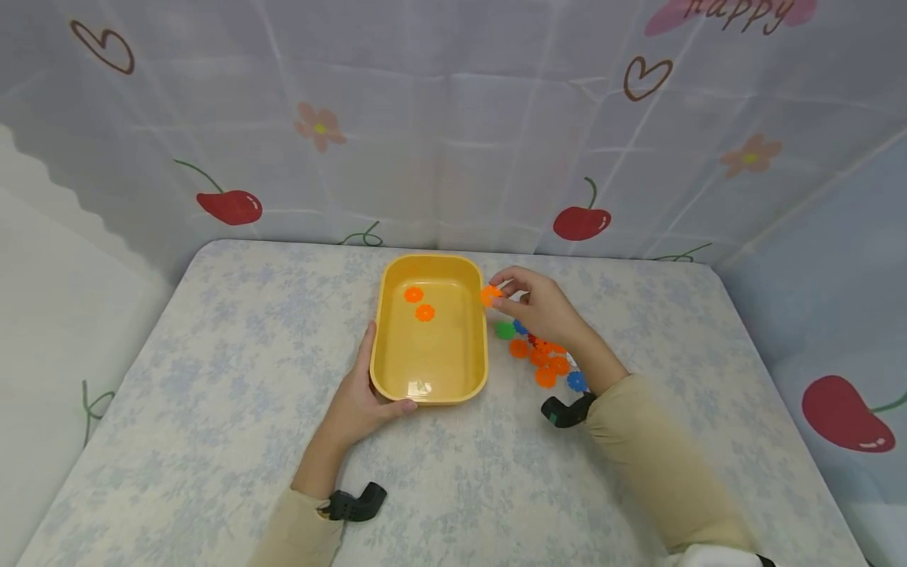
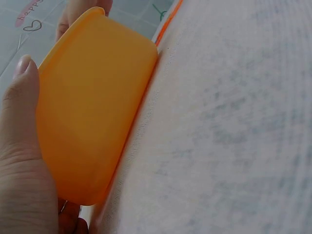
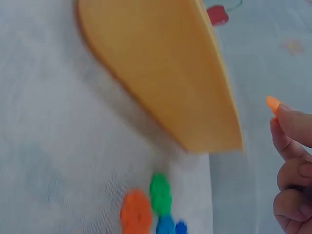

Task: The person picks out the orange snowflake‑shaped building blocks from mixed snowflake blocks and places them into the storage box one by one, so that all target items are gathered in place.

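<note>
A yellow plastic tray (image 1: 429,354) stands on the table, with two orange flower-shaped discs (image 1: 425,313) lying inside it towards the far end. My left hand (image 1: 359,408) holds the tray's near left corner, thumb along the near side and fingers along the left side. Just over the tray's right rim, my right hand (image 1: 533,304) pinches another orange disc (image 1: 490,295) between thumb and fingertips; the right wrist view shows this disc (image 3: 273,104) edge-on. Below that hand lies a loose pile of orange discs (image 1: 542,358), partly hidden by the wrist.
Around the pile lie a green disc (image 1: 505,330) and blue discs (image 1: 577,381). A pale blue-patterned cloth covers the table (image 1: 212,378). A curtain (image 1: 439,157) printed with cherries and hearts hangs behind the far edge. Each wrist wears a black camera mount (image 1: 357,502).
</note>
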{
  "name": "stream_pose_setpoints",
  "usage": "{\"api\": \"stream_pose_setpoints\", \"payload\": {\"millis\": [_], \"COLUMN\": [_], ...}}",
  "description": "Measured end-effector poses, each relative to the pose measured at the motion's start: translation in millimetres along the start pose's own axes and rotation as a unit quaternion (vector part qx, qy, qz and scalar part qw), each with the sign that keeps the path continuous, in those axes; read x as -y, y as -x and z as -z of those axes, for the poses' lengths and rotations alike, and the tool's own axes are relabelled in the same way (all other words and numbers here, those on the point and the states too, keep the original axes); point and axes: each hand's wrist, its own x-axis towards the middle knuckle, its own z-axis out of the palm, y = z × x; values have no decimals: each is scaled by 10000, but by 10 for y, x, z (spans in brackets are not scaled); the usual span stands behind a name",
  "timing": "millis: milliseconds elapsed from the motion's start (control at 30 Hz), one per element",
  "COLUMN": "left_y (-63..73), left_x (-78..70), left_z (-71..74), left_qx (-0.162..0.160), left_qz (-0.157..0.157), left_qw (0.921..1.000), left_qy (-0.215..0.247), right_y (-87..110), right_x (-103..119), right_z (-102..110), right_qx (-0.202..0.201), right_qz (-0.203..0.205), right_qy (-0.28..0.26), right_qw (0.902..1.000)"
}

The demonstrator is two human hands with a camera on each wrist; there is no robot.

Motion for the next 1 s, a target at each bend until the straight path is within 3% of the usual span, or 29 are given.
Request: {"api": "stream_pose_setpoints", "payload": {"millis": [167,533,1000], "left_y": [0,0,2], "left_x": [-2,0,11], "left_z": [2,13,11], "left_qx": [11,18,3], "left_qz": [-30,-40,9], "left_qw": [10000,9997,9997], "left_qy": [-9,-235,-248], "right_y": [-151,-343,-491], "right_x": [228,465,493], "right_z": [-283,-988,-1324], "right_qx": [117,489,670], "right_qz": [319,258,-193], "right_qy": [-38,1034,2015], "right_qw": [9994,9931,9770]}}
